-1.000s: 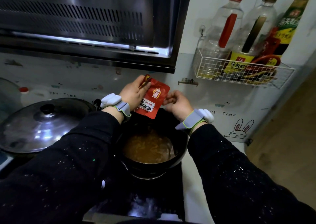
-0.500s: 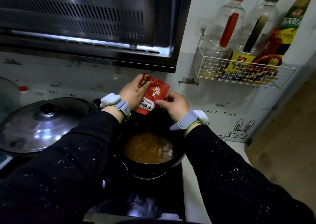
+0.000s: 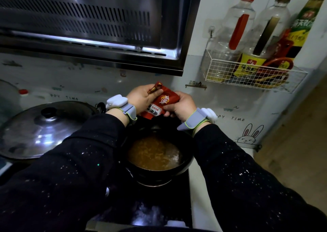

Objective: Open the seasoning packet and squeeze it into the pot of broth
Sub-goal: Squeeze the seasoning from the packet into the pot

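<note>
while both hands grip it, packet (image 3: 160,101) hangs above pot (image 3: 185,166).

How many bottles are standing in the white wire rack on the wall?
3 clearly: a clear red-capped bottle at the left, a clear bottle with a dark stripe in the middle, and a dark green-labelled bottle at the right. Red items low in the wire rack may hide more.

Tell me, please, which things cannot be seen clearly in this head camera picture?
- Seasoning packet: its right edge is covered by the right hand, its left edge by the left hand; whether it is torn open is unclear.
- Pot: near rim hidden by the left sleeve.
- Lid: the vessel below is hidden.
- Bottles in the wire basket: tops cut off by the frame edge.
</note>
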Available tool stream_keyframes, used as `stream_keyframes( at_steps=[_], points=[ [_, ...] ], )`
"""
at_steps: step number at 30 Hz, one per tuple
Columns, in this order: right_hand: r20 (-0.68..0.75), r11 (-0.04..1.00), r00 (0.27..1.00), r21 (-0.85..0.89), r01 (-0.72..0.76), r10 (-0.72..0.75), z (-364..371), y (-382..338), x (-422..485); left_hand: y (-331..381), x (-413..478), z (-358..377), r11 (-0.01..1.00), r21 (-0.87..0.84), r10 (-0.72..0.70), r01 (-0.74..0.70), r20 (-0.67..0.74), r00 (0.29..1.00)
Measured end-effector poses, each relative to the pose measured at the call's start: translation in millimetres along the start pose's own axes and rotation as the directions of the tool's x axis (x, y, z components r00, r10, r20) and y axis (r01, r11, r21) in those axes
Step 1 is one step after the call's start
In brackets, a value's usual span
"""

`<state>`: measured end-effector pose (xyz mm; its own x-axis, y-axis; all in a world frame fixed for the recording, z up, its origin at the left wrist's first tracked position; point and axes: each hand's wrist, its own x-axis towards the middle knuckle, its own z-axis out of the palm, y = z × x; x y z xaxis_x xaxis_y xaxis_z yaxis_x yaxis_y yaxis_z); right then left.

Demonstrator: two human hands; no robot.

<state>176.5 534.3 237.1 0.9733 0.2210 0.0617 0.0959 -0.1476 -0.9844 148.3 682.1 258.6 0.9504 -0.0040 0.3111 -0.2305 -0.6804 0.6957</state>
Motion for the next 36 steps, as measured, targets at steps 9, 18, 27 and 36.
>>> stream_keyframes(
  at_steps=[9, 18, 27, 36],
  points=[
    [0.062, 0.999, 0.998, -0.035, 0.028, -0.026, -4, 4, 7, -9, 0, -8, 0.984, 0.176, 0.017, -0.032, 0.086, 0.996],
    [0.059, 0.997, 0.998, 0.073, -0.036, 0.031, -5, 5, 9, -18, 0, -10, 0.996, 0.085, -0.019, 0.016, 0.024, 1.000],
    [0.042, 0.974, 0.999, 0.224, -0.016, 0.006, 0, 4, 9, -29, 3, -5, 0.997, -0.022, -0.075, 0.075, -0.010, 0.997],
    [0.032, 0.965, 0.999, 0.264, 0.006, -0.015, -1, 3, 8, -24, 3, -4, 0.988, 0.156, 0.022, -0.020, -0.007, 1.000]
  ],
)
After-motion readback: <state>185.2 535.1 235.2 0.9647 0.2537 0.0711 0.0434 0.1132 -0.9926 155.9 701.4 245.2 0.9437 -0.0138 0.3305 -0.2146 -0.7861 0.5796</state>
